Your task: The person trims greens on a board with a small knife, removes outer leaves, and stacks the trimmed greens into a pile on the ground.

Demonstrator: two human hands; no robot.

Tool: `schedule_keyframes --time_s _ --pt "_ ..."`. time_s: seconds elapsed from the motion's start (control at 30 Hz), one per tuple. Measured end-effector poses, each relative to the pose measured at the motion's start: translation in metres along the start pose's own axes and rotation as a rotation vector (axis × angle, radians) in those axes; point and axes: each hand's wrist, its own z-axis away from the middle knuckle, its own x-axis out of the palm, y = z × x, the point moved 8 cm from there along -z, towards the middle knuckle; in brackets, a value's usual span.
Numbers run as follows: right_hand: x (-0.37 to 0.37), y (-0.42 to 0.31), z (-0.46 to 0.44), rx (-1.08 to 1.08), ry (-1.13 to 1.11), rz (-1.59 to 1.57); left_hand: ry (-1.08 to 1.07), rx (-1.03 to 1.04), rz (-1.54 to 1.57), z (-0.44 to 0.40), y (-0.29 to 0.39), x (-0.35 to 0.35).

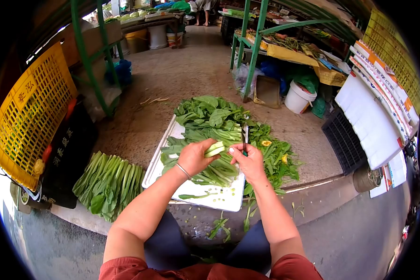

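Above a white tray (228,199) heaped with leafy greens (210,114), my left hand (194,157) is wrapped round a few pale green stems (214,149), their cut ends pointing right. A bracelet circles that wrist. My right hand (248,161) is closed at the stem ends, gripping a small knife (244,140) whose dark blade points away from me. Loose leaves and small cut bits lie on the tray's near part.
A bunch of greens (111,184) lies left of the tray, and a leaf pile (273,158) with yellow bits lies right. Crates stand at left (32,112) and right (345,140). White foam boxes (368,116), green racks (254,51) and a white bucket (299,97) are farther off.
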Motion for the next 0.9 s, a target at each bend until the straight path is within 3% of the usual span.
schedule_keyframes --time_s 0.07,0.17,0.2,0.27,0.3,0.9 --pt "0.001 -0.003 0.005 0.044 0.015 -0.033 -0.012 0.025 0.015 -0.002 -0.012 0.010" --pt "0.009 -0.002 0.008 0.104 -0.071 -0.017 -0.156 -0.222 0.581 -0.003 -0.041 0.035" --pt "0.008 -0.002 0.009 0.104 -0.070 -0.017 -0.157 -0.222 0.581 -0.003 -0.036 0.031" --pt "0.015 0.000 0.013 0.178 -0.146 -0.141 -0.244 -0.414 0.649 0.002 -0.033 0.029" --pt "0.018 0.005 0.013 0.203 -0.182 -0.136 -0.232 -0.393 0.688 0.001 -0.033 0.030" --pt "0.033 0.011 0.011 0.230 -0.256 -0.188 -0.415 -0.482 0.715 0.012 -0.050 0.036"
